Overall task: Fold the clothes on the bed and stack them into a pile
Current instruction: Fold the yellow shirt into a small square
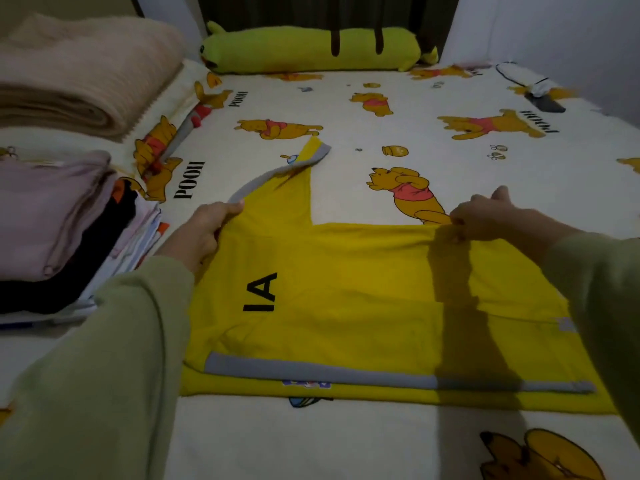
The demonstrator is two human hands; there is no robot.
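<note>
A yellow shirt point(363, 306) with grey trim and black letters lies partly folded on the bed point(346, 109). Its near side is folded over, showing a grey band along the front. My left hand point(202, 230) grips the shirt's far left corner, where a grey-edged sleeve stretches away across the sheet. My right hand point(491, 216) pinches the far edge of the shirt on the right. A pile of folded clothes point(59, 230), pink on top of black and white pieces, sits at the left of the bed.
A folded beige blanket point(79, 74) lies at the far left. A long green plush bolster point(311, 48) runs along the head of the bed. A dark and white object point(530, 88) lies at the far right corner.
</note>
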